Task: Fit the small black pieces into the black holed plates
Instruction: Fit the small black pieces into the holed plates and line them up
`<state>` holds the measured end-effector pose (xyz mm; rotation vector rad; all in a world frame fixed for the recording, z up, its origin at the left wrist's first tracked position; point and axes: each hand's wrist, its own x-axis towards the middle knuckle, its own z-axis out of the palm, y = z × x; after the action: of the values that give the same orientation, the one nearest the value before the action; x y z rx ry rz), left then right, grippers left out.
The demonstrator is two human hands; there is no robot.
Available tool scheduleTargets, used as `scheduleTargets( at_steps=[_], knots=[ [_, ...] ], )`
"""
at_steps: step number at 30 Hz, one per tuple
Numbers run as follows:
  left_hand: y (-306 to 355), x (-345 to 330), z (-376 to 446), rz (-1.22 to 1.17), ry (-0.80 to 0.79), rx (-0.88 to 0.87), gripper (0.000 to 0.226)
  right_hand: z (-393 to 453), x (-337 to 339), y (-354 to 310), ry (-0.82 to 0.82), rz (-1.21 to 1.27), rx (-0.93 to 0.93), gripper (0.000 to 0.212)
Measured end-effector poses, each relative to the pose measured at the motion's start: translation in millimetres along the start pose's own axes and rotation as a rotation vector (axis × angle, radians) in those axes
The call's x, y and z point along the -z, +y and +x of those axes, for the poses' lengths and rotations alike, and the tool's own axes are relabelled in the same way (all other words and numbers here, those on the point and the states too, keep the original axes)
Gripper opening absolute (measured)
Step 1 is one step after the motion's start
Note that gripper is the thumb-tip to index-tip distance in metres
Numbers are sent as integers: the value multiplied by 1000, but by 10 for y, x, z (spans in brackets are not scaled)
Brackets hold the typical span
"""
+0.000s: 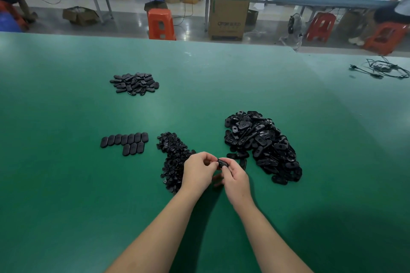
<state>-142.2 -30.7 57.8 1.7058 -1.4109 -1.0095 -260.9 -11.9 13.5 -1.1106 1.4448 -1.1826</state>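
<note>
Standing at the near edge of the green matted worktable (66, 184), I see the person's two bare forearms reach in and meet over the mat. The right hand (236, 180) curls its fingers round one black oval holed plate (223, 162), pinching it by the rim at its near end. The left hand (198, 172) is curled too, thumb and forefinger brought up against the plate's left end; whether a small piece sits between those fingertips I cannot tell, it is too tiny and dark.

Judging by the look of it, the plate is light, stiff moulded plastic with a smooth, slightly glossy skin, so it would slip if held flat-on; the edges across its narrow width seem the place to hold it, leaving the hole free.

Just left of the hands lies the loose heap of small black round pieces (173, 159), which look featherlight and fiddly, best taken one at a time by fingertip pinch. Just right and a little farther sprawls the big pile of black holed plates (261, 146).

Farther left, a tidy double row of black oval plates laid side by side (127, 141) rests flat. Far left sits a smaller mound of black oval plates (134, 84), and at the far right edge a tangle of thin black cable (381, 68).
</note>
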Motion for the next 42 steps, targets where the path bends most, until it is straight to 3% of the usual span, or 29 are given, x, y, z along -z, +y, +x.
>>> scheduleTargets(
  at_steps=[8, 14, 16, 20, 25, 42],
  knots=[
    [36, -52, -14, 115, 14, -57, 9, 6, 16, 5, 17, -149, 35, 29],
    [38, -82, 4, 123, 42, -60, 7, -22, 16, -32, 13, -96, 46, 32],
    [42, -80, 21, 116, 61, -47, 5, -24, 21, -35, -5, -25, 11, 35],
    [29, -46, 66, 80, 27, 22, 24, -27, 18, -44, -4, 68, -18, 36],
    [-27, -8, 88, -5, -58, 44, 12, -28, 12, -65, -18, 52, -12, 33],
    [-60, -63, 102, -114, -57, 144, 15, -62, 24, -128, -21, 16, -21, 34]
  ],
)
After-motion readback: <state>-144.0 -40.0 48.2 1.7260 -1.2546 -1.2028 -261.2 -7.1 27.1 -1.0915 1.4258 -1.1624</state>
